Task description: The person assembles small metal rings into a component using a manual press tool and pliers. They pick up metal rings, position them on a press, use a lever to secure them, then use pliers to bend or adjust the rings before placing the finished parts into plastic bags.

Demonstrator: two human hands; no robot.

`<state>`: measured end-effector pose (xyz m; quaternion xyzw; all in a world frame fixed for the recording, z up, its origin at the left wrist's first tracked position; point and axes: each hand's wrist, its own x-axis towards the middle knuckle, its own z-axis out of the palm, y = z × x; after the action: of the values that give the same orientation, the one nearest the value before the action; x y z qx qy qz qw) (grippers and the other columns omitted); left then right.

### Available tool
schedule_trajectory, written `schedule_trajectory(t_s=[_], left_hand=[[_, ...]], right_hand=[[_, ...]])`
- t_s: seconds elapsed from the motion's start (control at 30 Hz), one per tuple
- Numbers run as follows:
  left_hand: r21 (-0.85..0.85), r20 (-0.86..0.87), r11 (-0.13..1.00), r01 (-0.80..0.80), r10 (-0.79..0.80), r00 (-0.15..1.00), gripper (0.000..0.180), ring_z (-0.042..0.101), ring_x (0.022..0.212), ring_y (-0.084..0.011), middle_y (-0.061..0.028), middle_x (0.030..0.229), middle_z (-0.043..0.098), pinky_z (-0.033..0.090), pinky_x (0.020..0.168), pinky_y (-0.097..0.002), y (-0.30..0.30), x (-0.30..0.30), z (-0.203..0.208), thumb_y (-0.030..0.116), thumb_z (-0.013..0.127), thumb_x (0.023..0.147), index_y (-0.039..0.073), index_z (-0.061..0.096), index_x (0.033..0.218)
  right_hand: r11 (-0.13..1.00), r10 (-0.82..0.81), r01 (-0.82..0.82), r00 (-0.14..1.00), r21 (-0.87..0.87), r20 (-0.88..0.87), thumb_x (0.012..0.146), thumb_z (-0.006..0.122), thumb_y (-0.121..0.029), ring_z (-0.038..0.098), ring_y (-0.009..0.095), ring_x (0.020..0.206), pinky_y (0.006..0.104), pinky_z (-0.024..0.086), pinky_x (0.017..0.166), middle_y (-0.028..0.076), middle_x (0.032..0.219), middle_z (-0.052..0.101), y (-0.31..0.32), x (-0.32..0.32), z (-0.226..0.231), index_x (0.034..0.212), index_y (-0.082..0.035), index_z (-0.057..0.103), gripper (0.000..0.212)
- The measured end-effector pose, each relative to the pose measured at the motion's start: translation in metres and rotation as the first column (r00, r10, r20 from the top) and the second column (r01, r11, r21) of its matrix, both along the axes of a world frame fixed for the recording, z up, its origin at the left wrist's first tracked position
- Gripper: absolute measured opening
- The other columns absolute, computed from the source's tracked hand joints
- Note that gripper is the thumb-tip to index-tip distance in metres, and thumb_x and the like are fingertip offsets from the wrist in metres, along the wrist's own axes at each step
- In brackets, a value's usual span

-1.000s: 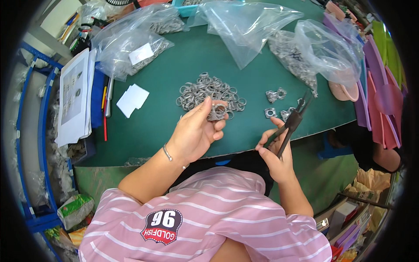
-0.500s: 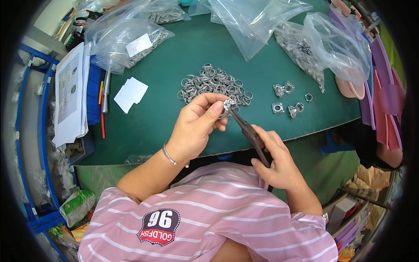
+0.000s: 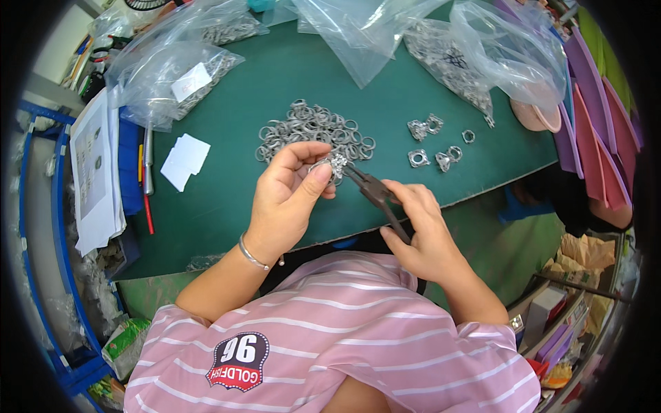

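Between the thumb and fingers of my left hand (image 3: 292, 189) is a small silvery metal ring (image 3: 337, 162) with an ornate top. My right hand (image 3: 421, 234) is closed round the handles of dark pliers (image 3: 375, 191). The pliers' tips reach the ring's right side; whether the jaws grip it is too small to tell. Just beyond my left hand lies a pile of grey metal rings (image 3: 313, 124). Off to the right sit several ornate silvery pieces (image 3: 418, 158) and a plain small ring (image 3: 468, 136).
Clear plastic bags of metal parts (image 3: 447, 58) lie at the back. White paper slips (image 3: 184, 162) rest on the green table (image 3: 227, 206) at left, near pens (image 3: 147, 182) and a blue bin (image 3: 131, 162). A pink bowl (image 3: 537, 115) stands at right.
The whole view has shifted, so the table things appear farther left. My left hand still holds the ring, and the pliers in my right hand remain at its side, their handles slightly more spread.
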<state>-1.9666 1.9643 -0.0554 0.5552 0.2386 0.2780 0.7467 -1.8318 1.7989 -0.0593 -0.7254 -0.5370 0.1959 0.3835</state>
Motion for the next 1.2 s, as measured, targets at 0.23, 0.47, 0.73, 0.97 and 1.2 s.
schedule_trajectory(t_s=[0.23, 0.47, 0.73, 0.97, 1.2], left_hand=[[0.008, 0.106, 0.996, -0.089, 0.087, 0.99, 0.031, 0.056, 0.077, -0.0107, -0.0062, 0.094, 0.059, 0.049, 0.071, -0.0267, 0.005, 0.002, 0.005, 0.016, 0.054, 0.094, -0.004, 0.051, 0.118], [0.022, 0.22, 0.997, -0.071, 0.065, 0.973, 0.032, 0.057, 0.079, -0.0109, -0.0068, 0.099, 0.059, 0.05, 0.072, -0.027, -0.004, 0.012, 0.019, 0.016, 0.054, 0.094, -0.004, 0.05, 0.118], [0.395, 0.134, 0.917, 0.047, -0.108, 0.985, 0.026, 0.053, 0.09, -0.0117, -0.0096, 0.112, 0.048, 0.048, 0.076, -0.0242, -0.001, 0.016, 0.039, 0.005, 0.058, 0.089, -0.007, 0.054, 0.113], [0.328, 0.113, 0.94, 0.097, -0.141, 0.984, 0.029, 0.053, 0.092, -0.0132, -0.0094, 0.109, 0.049, 0.046, 0.078, -0.0239, -0.007, 0.018, 0.056, 0.002, 0.06, 0.087, -0.007, 0.053, 0.113], [0.512, 0.045, 0.856, 0.068, -0.106, 0.993, 0.024, 0.052, 0.091, -0.0126, -0.0084, 0.105, 0.051, 0.043, 0.079, -0.0231, 0.007, 0.021, 0.071, 0.004, 0.062, 0.085, -0.006, 0.058, 0.106]], right_hand=[[0.995, -0.045, 0.045, 0.999, 0.088, -0.005, 0.073, 0.062, 0.0, 0.048, 0.033, 0.097, 0.0398, 0.035, 0.086, 0.016, 0.104, 0.048, 0.009, -0.001, -0.018, 0.12, -0.003, 0.044, 0.05], [0.937, -0.08, 0.074, 0.997, 0.342, 0.002, 0.075, 0.068, -0.007, 0.05, 0.025, 0.088, 0.0364, 0.035, 0.08, 0.01, 0.098, 0.051, 0.042, -0.001, -0.032, 0.118, -0.005, 0.047, 0.048], [0.803, -0.142, 0.179, 0.984, 0.569, -0.109, 0.07, 0.073, -0.002, 0.055, 0.024, 0.074, 0.0326, 0.043, 0.067, 0.009, 0.084, 0.058, 0.055, -0.006, -0.02, 0.107, -0.003, 0.056, 0.041], [0.704, -0.052, 0.224, 0.963, 0.674, -0.266, 0.075, 0.071, -0.002, 0.058, 0.022, 0.076, 0.0295, 0.048, 0.068, 0.012, 0.089, 0.06, 0.059, -0.01, -0.015, 0.107, 0.001, 0.058, 0.035], [0.724, 0.057, 0.195, 0.939, 0.662, -0.339, 0.079, 0.068, -0.004, 0.058, 0.021, 0.076, 0.0291, 0.047, 0.068, 0.012, 0.089, 0.061, 0.061, -0.001, -0.014, 0.107, 0.002, 0.059, 0.03]])
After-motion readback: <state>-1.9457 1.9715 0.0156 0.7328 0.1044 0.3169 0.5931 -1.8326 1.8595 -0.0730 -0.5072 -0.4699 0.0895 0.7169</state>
